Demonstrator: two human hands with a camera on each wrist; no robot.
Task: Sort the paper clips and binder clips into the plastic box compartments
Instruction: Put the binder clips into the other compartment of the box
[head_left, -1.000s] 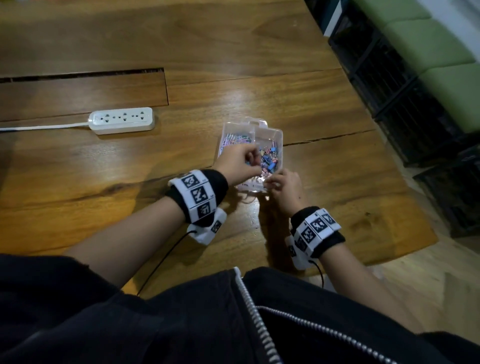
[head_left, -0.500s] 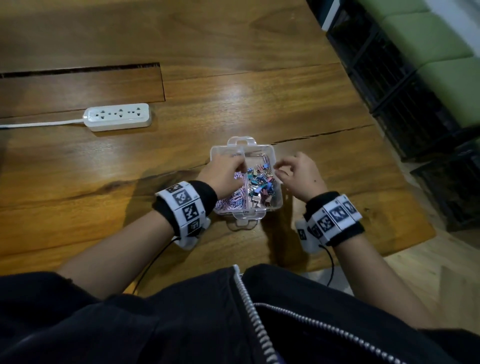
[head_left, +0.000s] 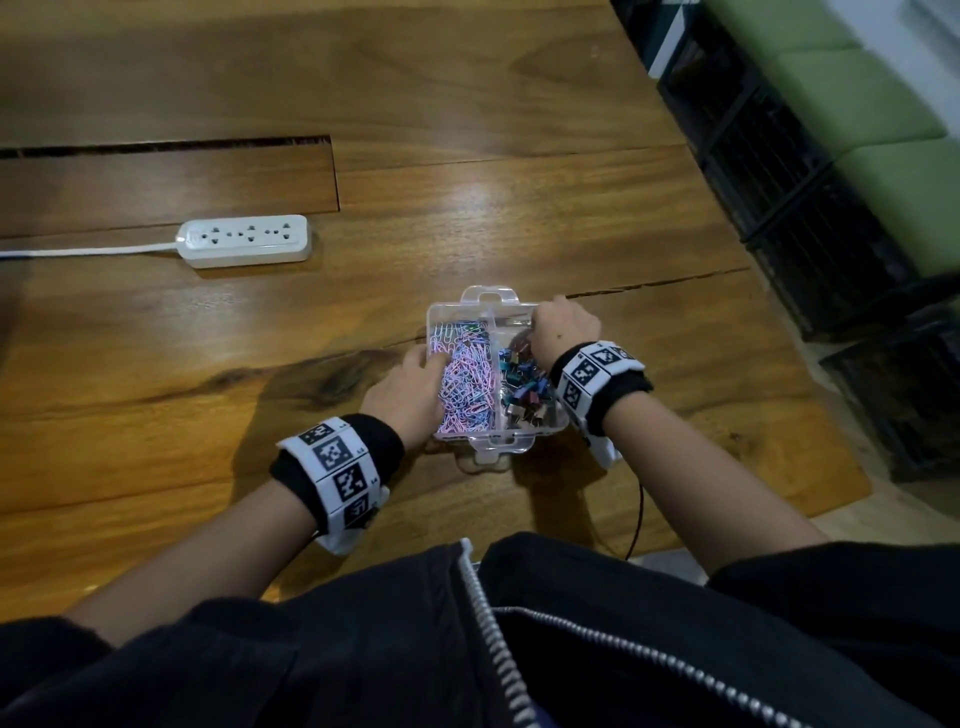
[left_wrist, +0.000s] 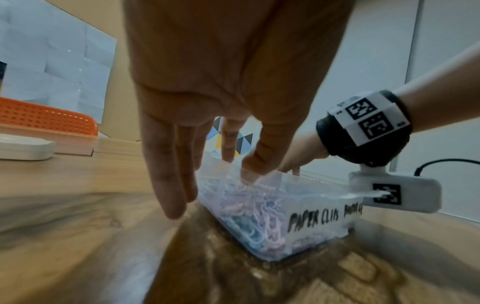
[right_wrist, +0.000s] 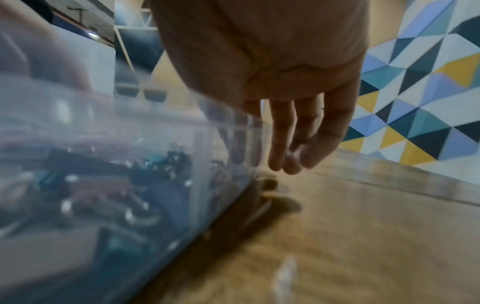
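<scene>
A clear plastic box (head_left: 501, 451) stands on the wooden table close in front of me. Its left compartment holds pink and blue paper clips (head_left: 470, 384); the right one holds coloured binder clips (head_left: 524, 387). My left hand (head_left: 428, 366) lies at the box's left wall. Its fingers (left_wrist: 168, 185) hang straight outside, and its thumb tip touches the paper clips (left_wrist: 246, 205). The near wall (left_wrist: 314, 221) is labelled "PAPER CLIPS". My right hand (head_left: 545, 319) grips the far right corner, thumb inside and fingers (right_wrist: 285, 152) outside the wall (right_wrist: 221, 144). Blurred binder clips (right_wrist: 116, 185) show through it.
A white power strip (head_left: 244, 241) with its cable lies to the far left. A long slot (head_left: 166, 145) cuts the table behind it. Past the table's right edge are black crates (head_left: 810, 218) and green cushions (head_left: 857, 104). An orange basket (left_wrist: 46, 119) stands further off.
The box was drawn toward me and turned square. My right hand moved from beside the box onto its far right corner. My left hand slid from over the box to its left wall.
</scene>
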